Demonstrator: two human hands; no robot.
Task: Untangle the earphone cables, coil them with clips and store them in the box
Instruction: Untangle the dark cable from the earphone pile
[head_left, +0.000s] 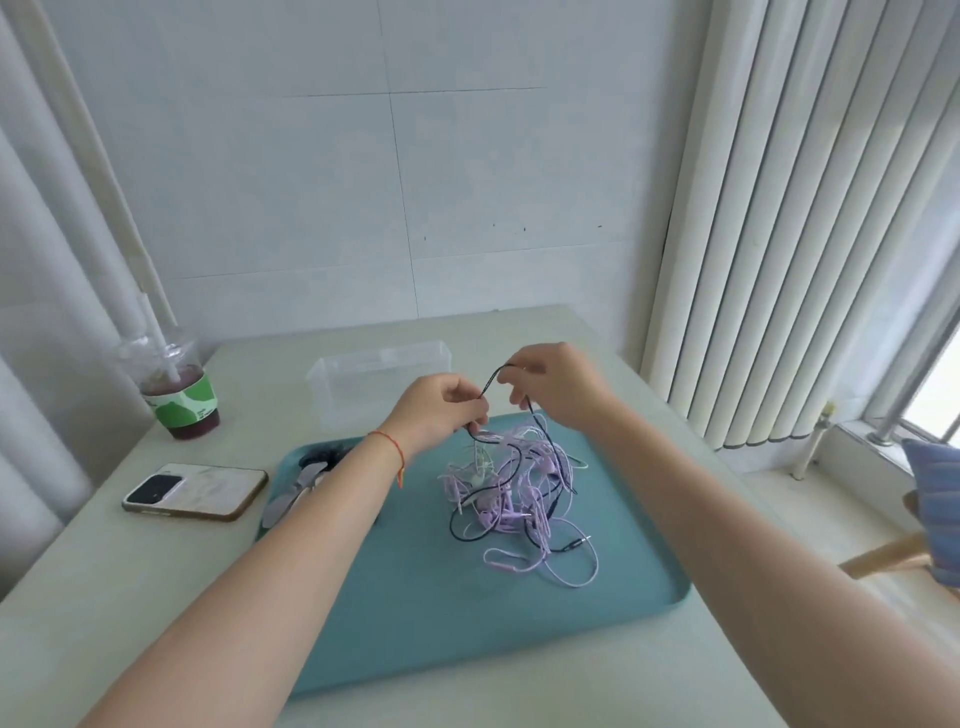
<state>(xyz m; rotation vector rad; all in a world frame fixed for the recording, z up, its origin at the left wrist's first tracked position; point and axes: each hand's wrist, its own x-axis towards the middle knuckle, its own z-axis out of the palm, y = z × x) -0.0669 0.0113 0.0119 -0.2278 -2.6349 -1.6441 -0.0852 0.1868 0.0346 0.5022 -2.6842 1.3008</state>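
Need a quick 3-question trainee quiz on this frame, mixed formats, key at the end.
1. True or false: both hands pinch the black cable.
2. Where does the cable tangle lie? A) on the teal tray B) in the clear box C) on the phone
3. Fill in: the drink cup stands to the ____ of the tray.

Key: 1 true: left hand and right hand lift a loop of it. 2 A. 3 left.

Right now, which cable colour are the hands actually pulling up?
The black cable; both hands pinch its raised loop, while the lilac cables lie heaped on the tray.
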